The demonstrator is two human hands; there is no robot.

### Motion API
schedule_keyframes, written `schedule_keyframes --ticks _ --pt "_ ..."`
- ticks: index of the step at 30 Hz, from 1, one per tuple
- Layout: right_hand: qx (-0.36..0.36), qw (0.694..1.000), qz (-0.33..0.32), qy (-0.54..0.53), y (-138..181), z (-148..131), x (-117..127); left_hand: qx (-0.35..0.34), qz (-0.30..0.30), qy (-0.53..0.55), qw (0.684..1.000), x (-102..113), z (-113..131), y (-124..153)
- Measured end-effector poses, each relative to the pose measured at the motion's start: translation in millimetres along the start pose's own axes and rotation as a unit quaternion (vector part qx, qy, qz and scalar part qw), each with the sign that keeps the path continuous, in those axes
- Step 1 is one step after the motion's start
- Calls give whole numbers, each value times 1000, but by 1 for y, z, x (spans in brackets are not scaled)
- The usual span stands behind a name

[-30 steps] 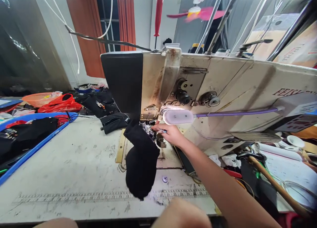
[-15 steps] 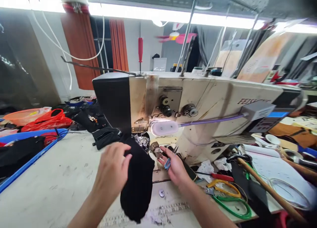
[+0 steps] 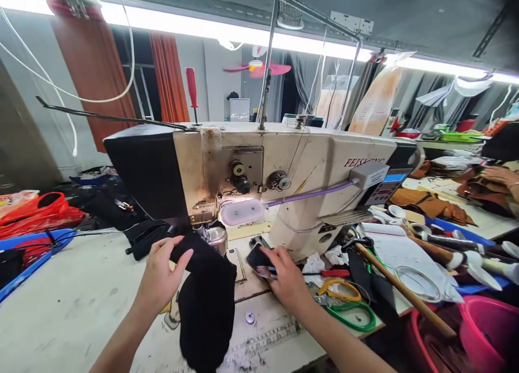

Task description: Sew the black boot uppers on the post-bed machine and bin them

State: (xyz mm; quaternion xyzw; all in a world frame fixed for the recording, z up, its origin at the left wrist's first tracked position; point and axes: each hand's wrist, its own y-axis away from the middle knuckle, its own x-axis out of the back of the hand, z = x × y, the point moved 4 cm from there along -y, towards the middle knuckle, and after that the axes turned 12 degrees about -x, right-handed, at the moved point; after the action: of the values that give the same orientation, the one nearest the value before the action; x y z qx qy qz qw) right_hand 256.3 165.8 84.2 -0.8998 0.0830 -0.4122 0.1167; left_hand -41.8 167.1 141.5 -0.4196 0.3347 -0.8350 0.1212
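Observation:
A black piece of fabric (image 3: 207, 308) hangs down over the front of the sewing machine bed, its upper end beside the needle area. My left hand (image 3: 162, 270) rests at its upper left edge, fingertips touching it, thumb held apart. To the right, my right hand (image 3: 287, 278) is curled above a dark, flat, phone-like object (image 3: 256, 258) on the bed. Metal of small thread snips (image 3: 265, 271) shows under its fingers; their handles are hidden. A metal wheel-like part (image 3: 218, 238) sits beside the needle area. A small bobbin (image 3: 250, 318) lies in front.
The sewing machine (image 3: 251, 162) fills the middle, with a purple-stemmed lamp (image 3: 242, 213). Right are green-handled scissors (image 3: 357, 321), a red screwdriver (image 3: 334, 273), a wooden stick (image 3: 405, 292) and a pink tub (image 3: 490, 330). A blue bin (image 3: 38, 270) stands left.
The view has swung to the right. My right hand has moved from beside the wheel-like part to the phone-like object; the snips' blue handle is now hidden. My left hand stays by the black fabric.

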Motion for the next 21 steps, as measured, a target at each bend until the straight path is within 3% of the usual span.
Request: schedule_keyframes --ticks 3,6,10,16,21 --pt "-114 980 -2 161 14 42 -4 -5 14 -2 1000 -4 -2 2" --pt "-157 953 -55 252 20 55 -12 5 25 1 1000 -6 -2 3" --pt "-173 953 -50 245 5 47 -24 10 27 10 1000 -8 -1 4" --pt "-217 953 -2 213 -43 28 -49 -16 39 -9 999 -7 -2 5" --pt "-202 962 23 181 -54 9 -50 -30 47 8 998 -6 -1 0"
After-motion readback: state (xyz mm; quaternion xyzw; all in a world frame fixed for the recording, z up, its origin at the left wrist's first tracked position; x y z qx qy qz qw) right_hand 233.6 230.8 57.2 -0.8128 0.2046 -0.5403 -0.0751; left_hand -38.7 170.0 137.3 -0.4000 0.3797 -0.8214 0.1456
